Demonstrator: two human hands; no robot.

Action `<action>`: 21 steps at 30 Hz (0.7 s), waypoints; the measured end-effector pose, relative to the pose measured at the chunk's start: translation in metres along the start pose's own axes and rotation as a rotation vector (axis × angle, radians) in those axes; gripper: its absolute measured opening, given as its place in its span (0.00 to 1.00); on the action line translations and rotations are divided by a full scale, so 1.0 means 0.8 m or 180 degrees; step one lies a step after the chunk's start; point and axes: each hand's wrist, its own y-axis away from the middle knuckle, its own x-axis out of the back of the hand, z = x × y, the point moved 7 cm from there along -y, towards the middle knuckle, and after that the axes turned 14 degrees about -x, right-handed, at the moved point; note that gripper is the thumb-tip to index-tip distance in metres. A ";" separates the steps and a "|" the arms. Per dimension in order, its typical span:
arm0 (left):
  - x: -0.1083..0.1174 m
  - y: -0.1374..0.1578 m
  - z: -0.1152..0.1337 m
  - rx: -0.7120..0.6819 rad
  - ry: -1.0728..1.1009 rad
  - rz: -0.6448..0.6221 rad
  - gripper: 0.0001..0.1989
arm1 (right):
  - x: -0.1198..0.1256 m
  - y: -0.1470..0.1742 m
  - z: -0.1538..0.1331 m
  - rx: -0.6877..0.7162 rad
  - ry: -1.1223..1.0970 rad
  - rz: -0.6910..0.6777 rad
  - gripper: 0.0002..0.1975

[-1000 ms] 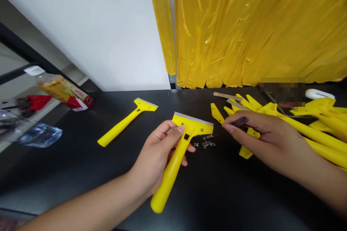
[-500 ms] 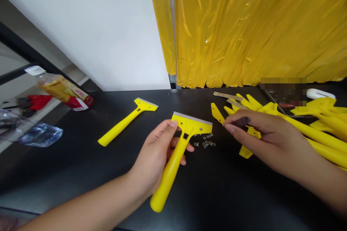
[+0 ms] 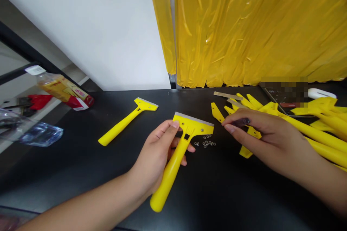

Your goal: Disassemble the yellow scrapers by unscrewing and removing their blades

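A yellow scraper (image 3: 173, 164) with a metal blade along its head is gripped in my left hand (image 3: 155, 151), thumb pressed on the head's left corner. One screw shows at the right of that head, and the hole at its left looks open. My right hand (image 3: 257, 137) is closed around a dark purple handle (image 3: 240, 122) like a small screwdriver's; its tip is hidden. Small nuts and screws (image 3: 208, 143) lie on the table beyond the held scraper. Behind my right fingertips lies a loose yellow clamp plate (image 3: 216, 112).
A second yellow scraper (image 3: 121, 126) with a blade lies left on the black table (image 3: 81, 177). Yellow handles (image 3: 314, 130) and plates pile up at right, near loose blades (image 3: 227, 96), a phone (image 3: 282, 97) and a white object (image 3: 322, 94). At left are a drink bottle (image 3: 63, 88) and clear plastic (image 3: 40, 133).
The held scraper and my left fingers have shifted very slightly to the right. My right hand stays almost still with the dark handle.
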 end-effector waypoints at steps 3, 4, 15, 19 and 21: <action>0.000 0.000 0.000 0.0005 -0.0026 -0.0021 0.12 | 0.000 0.000 -0.001 0.0013 0.0028 -0.0009 0.06; 0.000 0.000 0.000 0.0001 -0.0032 -0.0027 0.12 | 0.000 0.000 -0.001 0.0005 0.0035 -0.0021 0.06; 0.001 0.000 -0.004 0.0075 -0.0006 0.0028 0.13 | 0.011 0.004 -0.004 0.0058 0.0108 0.0227 0.06; 0.006 -0.001 -0.011 0.0231 0.0019 0.0092 0.13 | 0.031 0.015 -0.013 -0.0197 -0.0032 0.0726 0.06; 0.007 0.000 -0.014 0.0317 0.0027 0.0052 0.14 | 0.044 0.026 -0.014 -0.0367 -0.0273 0.1084 0.05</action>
